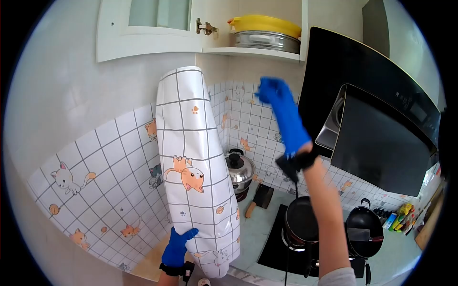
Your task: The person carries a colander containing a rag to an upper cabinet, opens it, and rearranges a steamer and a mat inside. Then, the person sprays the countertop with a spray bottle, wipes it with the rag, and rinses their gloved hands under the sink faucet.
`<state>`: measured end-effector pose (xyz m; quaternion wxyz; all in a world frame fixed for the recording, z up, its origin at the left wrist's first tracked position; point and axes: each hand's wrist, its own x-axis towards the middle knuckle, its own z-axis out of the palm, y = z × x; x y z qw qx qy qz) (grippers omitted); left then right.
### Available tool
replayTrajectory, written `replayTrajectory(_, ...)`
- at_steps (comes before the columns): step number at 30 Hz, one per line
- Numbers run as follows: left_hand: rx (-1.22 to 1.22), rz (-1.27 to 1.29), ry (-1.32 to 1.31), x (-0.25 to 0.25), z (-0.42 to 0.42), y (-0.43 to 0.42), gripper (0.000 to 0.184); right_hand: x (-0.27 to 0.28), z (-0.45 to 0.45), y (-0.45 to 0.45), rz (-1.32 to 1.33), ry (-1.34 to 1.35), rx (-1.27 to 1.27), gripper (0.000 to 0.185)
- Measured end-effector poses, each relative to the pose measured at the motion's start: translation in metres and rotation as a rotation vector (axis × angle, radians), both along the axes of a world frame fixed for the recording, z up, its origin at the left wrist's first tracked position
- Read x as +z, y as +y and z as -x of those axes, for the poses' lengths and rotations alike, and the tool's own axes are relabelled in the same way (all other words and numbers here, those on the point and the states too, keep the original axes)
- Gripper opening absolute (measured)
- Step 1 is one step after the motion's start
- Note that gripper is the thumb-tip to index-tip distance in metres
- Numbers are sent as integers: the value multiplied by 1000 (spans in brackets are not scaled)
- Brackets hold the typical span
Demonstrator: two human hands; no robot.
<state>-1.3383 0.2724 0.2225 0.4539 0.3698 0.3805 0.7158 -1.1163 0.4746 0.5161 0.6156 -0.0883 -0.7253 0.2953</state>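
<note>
A large roll of wallpaper (191,138), white with a dark grid and orange and grey cartoon cats, stands nearly upright in front of the corner. My left hand (177,247), in a blue glove, grips its lower left side, thumb across the front. My right hand (275,90), also blue-gloved, is raised apart from the roll, before the corner wall and below the cabinet. Its fingers look curled in, a little blurred, and I see nothing in them. The same cat pattern covers the lower wall (107,176).
An open cabinet door (148,28) and a shelf with a yellow basin (267,24) hang above. The black range hood (381,138) juts out at right. Below are a steel pot (241,169), a cleaver (260,198), a frying pan (300,219) on the hob and a wok (360,219).
</note>
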Motion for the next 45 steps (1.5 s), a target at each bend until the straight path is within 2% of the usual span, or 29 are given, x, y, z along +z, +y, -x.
replayTrajectory(1,38,14,47,-1,4,2,43,25,-2,10,56,68,215,33)
replayTrajectory(3,41,-10,38,3,11,5,41,71,-5,41,-96,-34,72,33)
replayTrajectory(5,0,46,26,6,18,6,42,115,3,26,323,12,225,40)
replayTrajectory(6,-8,45,25,6,22,9,42,130,6,25,321,12,217,40)
replayTrajectory(8,-34,68,67,3,29,14,42,149,11,27,1183,706,1275,53)
replayTrajectory(9,-45,69,64,4,31,16,42,152,16,30,1180,710,1262,53)
replayTrajectory(11,-72,79,59,13,36,21,46,156,32,37,1034,548,957,51)
replayTrajectory(13,-90,48,44,18,41,27,46,160,49,43,951,472,803,51)
replayTrajectory(14,-108,31,30,18,44,27,45,158,54,45,875,517,716,50)
replayTrajectory(15,-126,39,40,16,48,27,45,158,50,53,650,257,472,48)
replayTrajectory(16,-140,25,45,15,51,30,45,158,47,60,397,-29,114,47)
replayTrajectory(17,-153,8,46,14,54,35,44,157,44,68,187,-205,-202,46)
replayTrajectory(19,-180,-15,48,11,59,41,46,157,55,47,599,330,273,38)
replayTrajectory(20,-181,-26,50,10,62,43,46,152,61,32,518,314,119,36)
replayTrajectory(21,-181,-40,48,10,64,46,46,154,60,32,515,315,109,36)
replayTrajectory(24,-211,-28,76,9,70,51,47,155,54,24,484,87,72,36)
replayTrajectory(29,-272,-37,15,12,69,52,47,152,48,16,434,4,115,36)
replayTrajectory(30,-283,-53,16,12,70,52,46,151,49,14,277,-129,-6,35)
replayTrajectory(33,-298,-49,56,5,73,57,45,144,53,3,285,-87,17,38)
replayTrajectory(34,-305,-45,54,5,73,56,45,140,59,-4,205,-86,-152,38)
replayTrajectory(36,-289,-44,14,10,71,53,44,140,58,-8,352,174,100,40)
replayTrajectory(37,-290,-44,15,10,71,52,44,142,47,7,352,175,99,40)
replayTrajectory(38,-278,-42,31,12,71,50,43,141,35,29,64,-24,5,36)
replayTrajectory(40,-263,-41,51,14,70,44,43,139,36,15,-224,-219,-88,34)
replayTrajectory(42,-208,-6,-23,11,69,36,44,135,38,-30,-364,-650,-845,34)
replayTrajectory(43,-209,-1,-22,9,70,30,44,128,39,-48,-358,-650,-845,34)
replayTrajectory(45,-164,-2,-12,9,71,27,43,123,34,-70,-486,-810,-1005,33)
